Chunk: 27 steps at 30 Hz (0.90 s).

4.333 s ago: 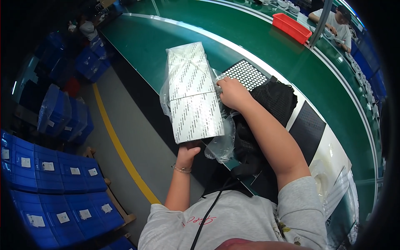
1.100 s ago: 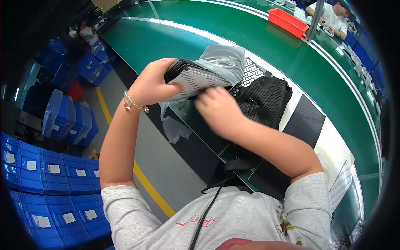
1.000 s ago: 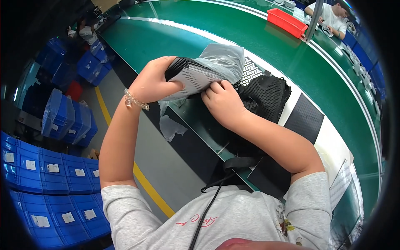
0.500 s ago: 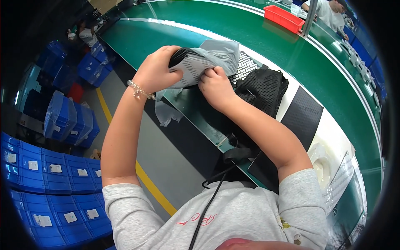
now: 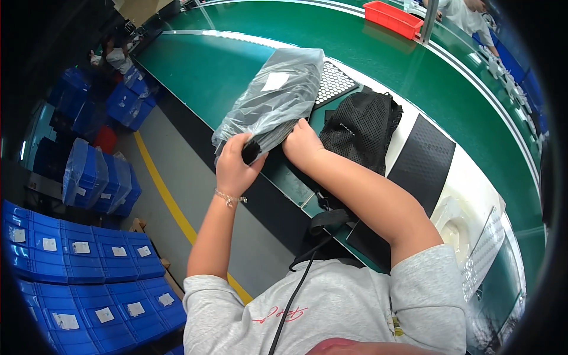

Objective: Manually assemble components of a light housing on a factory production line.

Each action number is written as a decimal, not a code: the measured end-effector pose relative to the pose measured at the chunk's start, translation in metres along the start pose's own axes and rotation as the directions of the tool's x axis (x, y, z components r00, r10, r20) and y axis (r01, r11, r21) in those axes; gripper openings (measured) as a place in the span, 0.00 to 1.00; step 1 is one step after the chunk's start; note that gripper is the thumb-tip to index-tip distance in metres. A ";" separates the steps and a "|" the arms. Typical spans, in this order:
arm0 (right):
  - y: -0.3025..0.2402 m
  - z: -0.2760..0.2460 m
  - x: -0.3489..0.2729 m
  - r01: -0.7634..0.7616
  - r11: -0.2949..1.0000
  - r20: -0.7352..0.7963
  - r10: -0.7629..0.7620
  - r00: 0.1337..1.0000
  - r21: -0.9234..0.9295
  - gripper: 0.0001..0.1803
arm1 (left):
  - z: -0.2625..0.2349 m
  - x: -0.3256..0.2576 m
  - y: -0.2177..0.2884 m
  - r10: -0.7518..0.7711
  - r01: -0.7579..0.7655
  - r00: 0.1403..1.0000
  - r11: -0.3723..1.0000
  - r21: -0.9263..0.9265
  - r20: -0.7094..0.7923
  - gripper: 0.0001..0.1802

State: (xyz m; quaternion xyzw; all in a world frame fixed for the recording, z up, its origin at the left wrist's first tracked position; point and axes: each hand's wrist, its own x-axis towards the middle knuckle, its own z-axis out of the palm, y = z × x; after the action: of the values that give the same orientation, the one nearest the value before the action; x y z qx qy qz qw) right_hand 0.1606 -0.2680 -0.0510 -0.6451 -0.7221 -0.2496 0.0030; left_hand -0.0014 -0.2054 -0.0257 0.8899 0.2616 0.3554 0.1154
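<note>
Seen from above, at the near edge of a long green table (image 5: 225, 65). Held up just over that edge: a flat, dark, slab-shaped item sealed inside a grey, translucent, crinkled plastic bag (image 5: 275, 97), lying at a slant from lower left to upper right. On the bag's upper face, a small white rectangular label. At the lower end, the bag's mouth bunched loosely, with a black corner of the item poking out. Left hand (image 5: 235, 165) clenched around that lower end, thumb across the black corner, thin bracelet at the wrist. Right hand (image 5: 303, 142) gripping the bag's lower right edge, fingers curled under the plastic and hidden. Both forearms bare, rising from grey sleeves.

Partly under the bag's far end, a white tray with a dark honeycomb pattern (image 5: 331, 83). Just right of the right hand, a black mesh pouch (image 5: 361, 127) lying on the table. Further right, a black perforated mat (image 5: 423, 157). Far off on the table, a red plastic bin (image 5: 391, 18). On the floor to the left, stacked blue plastic crates (image 5: 83, 272) and a yellow floor line (image 5: 165, 195).
</note>
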 end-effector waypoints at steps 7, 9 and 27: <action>-0.003 0.014 -0.002 -0.115 0.983 -0.152 0.136 0.979 0.142 0.19 | 0.009 -0.012 -0.021 0.242 -0.236 0.969 0.965 0.118 -0.041 0.36; 0.001 0.015 0.004 -0.111 0.980 0.038 0.106 0.994 0.167 0.18 | 0.006 0.001 -0.026 0.234 -0.226 0.968 0.970 0.086 -0.094 0.31; 0.035 0.012 0.047 -0.179 0.952 -0.387 0.268 0.883 0.249 0.11 | -0.029 0.087 0.007 0.338 -0.320 0.941 0.910 0.265 -0.022 0.28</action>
State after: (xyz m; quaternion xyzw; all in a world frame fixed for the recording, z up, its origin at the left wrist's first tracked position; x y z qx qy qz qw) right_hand 0.1892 -0.2179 -0.0337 -0.6526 -0.6471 -0.3030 0.2523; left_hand 0.0340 -0.1631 0.0472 0.9160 0.1557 0.3626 -0.0715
